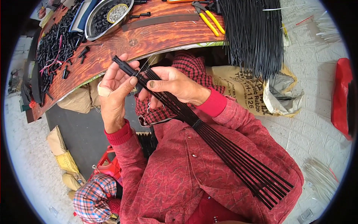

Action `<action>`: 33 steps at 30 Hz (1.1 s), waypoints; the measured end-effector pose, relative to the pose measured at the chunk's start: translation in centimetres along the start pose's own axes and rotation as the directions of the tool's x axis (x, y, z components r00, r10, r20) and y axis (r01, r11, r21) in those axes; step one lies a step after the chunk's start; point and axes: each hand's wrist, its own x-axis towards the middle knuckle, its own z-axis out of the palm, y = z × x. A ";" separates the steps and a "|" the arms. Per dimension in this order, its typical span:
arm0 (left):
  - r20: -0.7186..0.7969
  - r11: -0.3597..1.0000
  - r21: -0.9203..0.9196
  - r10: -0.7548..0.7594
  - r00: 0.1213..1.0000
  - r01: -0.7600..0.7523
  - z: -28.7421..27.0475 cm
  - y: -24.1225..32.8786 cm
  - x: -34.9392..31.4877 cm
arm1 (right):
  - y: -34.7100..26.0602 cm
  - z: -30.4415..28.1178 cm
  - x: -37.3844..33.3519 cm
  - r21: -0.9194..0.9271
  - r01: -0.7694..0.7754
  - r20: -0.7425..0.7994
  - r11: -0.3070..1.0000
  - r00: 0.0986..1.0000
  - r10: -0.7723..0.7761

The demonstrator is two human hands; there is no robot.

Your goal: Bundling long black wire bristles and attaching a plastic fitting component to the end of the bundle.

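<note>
A bundle of slim black ribs point(231, 158), like part of an umbrella frame, slants across my chest and fans out toward the lower right. At its upper end is a ridged black tubular piece point(124, 66). My left hand point(115, 87), with a plaster on its palm side, holds this piece between thumb and fingers. With thumb and fingertips, my right hand point(175, 85) grips the ribs just below it. Thin wire ends point(151, 59) stick out between the hands. A dark collar point(197, 124) gathers the ribs midway. Some fingertips are hidden behind the bundle.
Ahead is a wooden table point(160, 35) with yellow-handled pliers point(209, 18), a metal tray point(89, 31) of small black parts and heaped black tubes point(56, 48). Long black rods point(250, 37) hang over its right edge. A printed sack point(238, 84) lies below.
</note>
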 end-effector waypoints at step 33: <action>0.135 0.946 -0.320 0.108 0.985 -0.060 -3.2 -4.7 1.2 | -0.2 -0.1 0.0 0.111 -0.051 0.087 0.993 0.995 0.041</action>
